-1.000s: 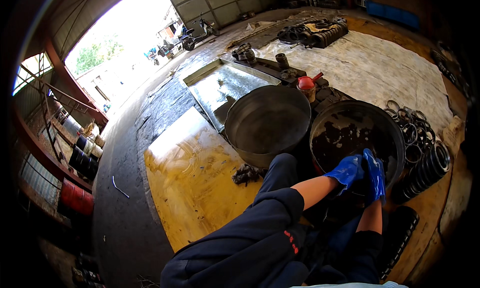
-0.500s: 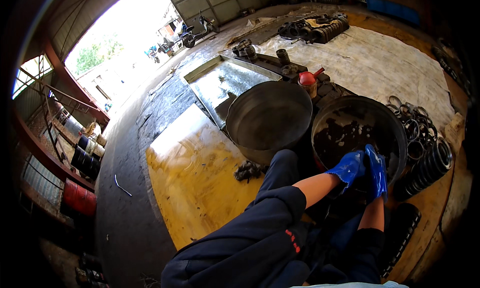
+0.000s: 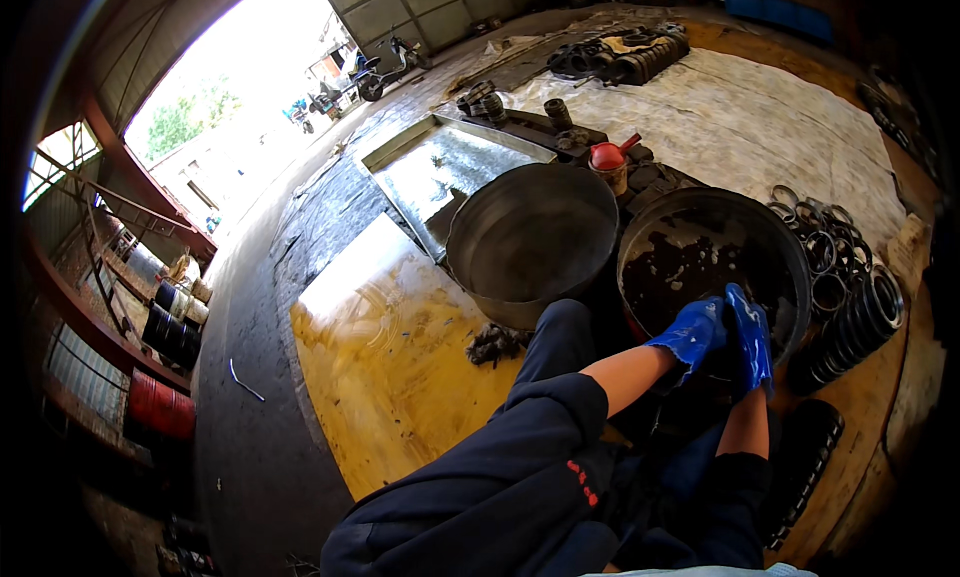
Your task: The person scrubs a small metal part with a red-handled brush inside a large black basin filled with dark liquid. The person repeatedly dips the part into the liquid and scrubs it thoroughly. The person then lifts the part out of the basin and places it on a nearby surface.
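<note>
Both my hands wear wet blue gloves and are close together over the near side of a round dark tub (image 3: 640,217) with dark liquid and patches of foam in it. My left hand (image 3: 700,324) reaches in from the left with its fingers closed, pointing toward the other glove. My right hand (image 3: 748,332) is beside it, fingers pressed together and pointing away from me. Whatever lies between the gloves is hidden. A second round basin (image 3: 535,227) stands to the left of the tub, holding cloudy grey liquid.
Metal rings (image 3: 825,257) lie heaped right of the tub, beside a row of stacked rings (image 3: 860,327). A red dipper (image 3: 608,156) rests on a small bucket behind. A shallow metal tray (image 3: 405,137), a yellow board (image 3: 390,377) and a dark rag (image 3: 495,345) are left.
The view has shifted slightly, and the tub's foam patches have changed shape. Both gloved hands keep nearly the same place, side by side over the tub.
</note>
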Motion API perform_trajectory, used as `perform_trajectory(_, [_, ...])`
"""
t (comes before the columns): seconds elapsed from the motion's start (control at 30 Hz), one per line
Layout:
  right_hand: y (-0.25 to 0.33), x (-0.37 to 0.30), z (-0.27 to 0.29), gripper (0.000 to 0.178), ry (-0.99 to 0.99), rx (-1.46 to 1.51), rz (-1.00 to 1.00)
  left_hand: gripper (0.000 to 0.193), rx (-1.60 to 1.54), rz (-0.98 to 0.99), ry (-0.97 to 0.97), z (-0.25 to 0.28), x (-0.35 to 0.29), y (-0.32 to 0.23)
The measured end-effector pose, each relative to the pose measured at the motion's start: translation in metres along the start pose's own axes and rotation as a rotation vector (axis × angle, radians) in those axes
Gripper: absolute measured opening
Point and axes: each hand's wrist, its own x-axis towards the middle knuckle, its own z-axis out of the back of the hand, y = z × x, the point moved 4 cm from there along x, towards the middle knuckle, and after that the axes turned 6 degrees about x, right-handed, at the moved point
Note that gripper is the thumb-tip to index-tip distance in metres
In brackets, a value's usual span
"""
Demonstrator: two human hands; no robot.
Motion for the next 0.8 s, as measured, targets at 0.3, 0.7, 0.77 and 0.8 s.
perform_trajectory(0.3, [0.003,0.001,-0.003,0.045,0.036,0.042,-0.049,0.04,0.115,-0.023,0.031,-0.015,0.017,0.004])
perform_trajectory(0.7, [-0.003,0.011,0.0,0.038,0.076,0.054,-0.012,0.049,0.055,0.02,-0.011,-0.008,0.01,0.001])
perform_trajectory(0.77, [-0.004,0.013,0.003,0.037,0.056,0.056,-0.018,0.05,0.038,0.041,-0.007,-0.003,0.006,-0.003])
perform_trajectory(0.8, [-0.006,0.015,0.007,0.036,0.062,0.056,-0.025,0.05,0.011,0.051,0.015,-0.001,0.005,-0.006])
